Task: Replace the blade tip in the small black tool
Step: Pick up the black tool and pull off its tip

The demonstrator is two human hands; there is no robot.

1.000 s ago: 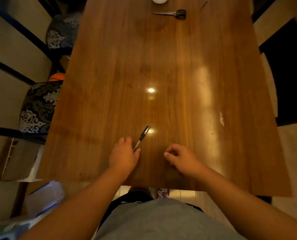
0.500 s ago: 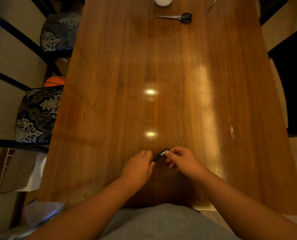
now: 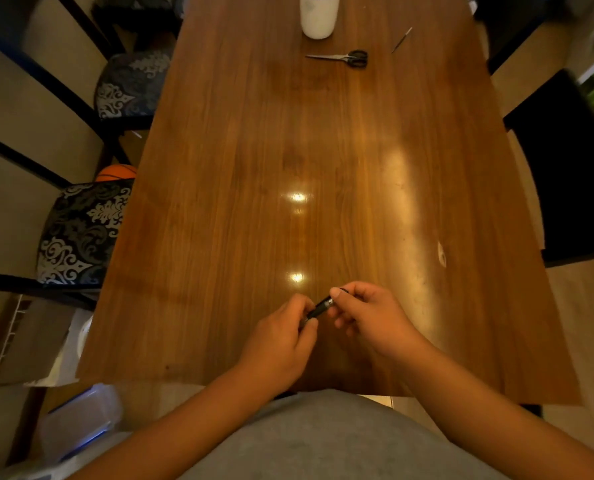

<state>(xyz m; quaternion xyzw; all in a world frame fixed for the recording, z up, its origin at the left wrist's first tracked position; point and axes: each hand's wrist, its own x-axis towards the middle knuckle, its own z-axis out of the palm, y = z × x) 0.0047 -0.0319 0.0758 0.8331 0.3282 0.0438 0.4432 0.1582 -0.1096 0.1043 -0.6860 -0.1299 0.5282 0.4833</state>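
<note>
The small black tool (image 3: pixel 320 307) is a thin pen-shaped stick with a silver band, held slanted just above the near part of the wooden table (image 3: pixel 219 202). My left hand (image 3: pixel 281 337) pinches its lower end between thumb and fingers. My right hand (image 3: pixel 368 313) grips its upper end, thumb on top. Both ends of the tool are hidden by my fingers, and no blade tip shows.
At the table's far end stand a white cup (image 3: pixel 318 15), black-handled scissors (image 3: pixel 344 58) and a thin metal pick (image 3: pixel 401 39). Patterned chairs (image 3: pixel 81 230) line the left side. A dark chair (image 3: pixel 572 168) stands on the right.
My left hand lifted the tool off the table and drew it toward me. My right hand came over and took hold of its upper end. The camera tilted slightly upward.
</note>
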